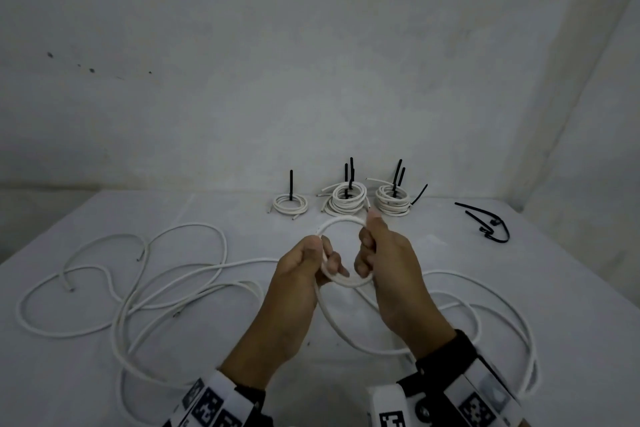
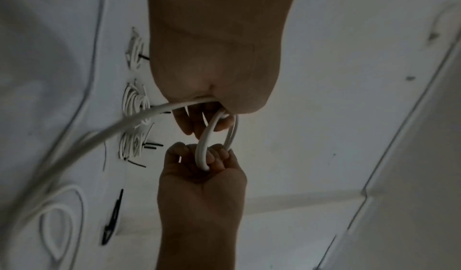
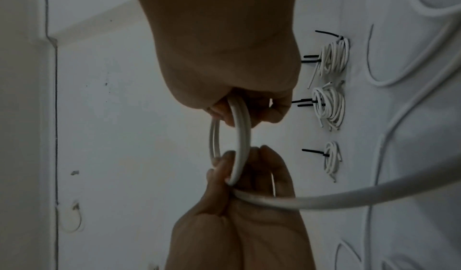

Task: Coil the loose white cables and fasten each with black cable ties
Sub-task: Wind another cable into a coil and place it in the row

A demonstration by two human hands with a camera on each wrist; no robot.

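Head view: above the tabletop [image 1: 104,374] middle, the left hand [image 1: 304,274] and right hand [image 1: 388,263] each curl a grip around opposite sides of a small white cable coil [image 1: 337,218]; three tied coils [image 1: 348,199] sit near the far edge. Left wrist view: fingers [image 2: 219,124] wrap the coil [image 2: 203,146]. Right wrist view: fingers [image 3: 272,112] close on the coil [image 3: 240,136].

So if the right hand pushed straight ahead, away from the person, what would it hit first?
Probably the rightmost tied coil. The right hand, gripping the white loop, points toward the back of the table, and that bundle seems nearest ahead, though depth is unclear.
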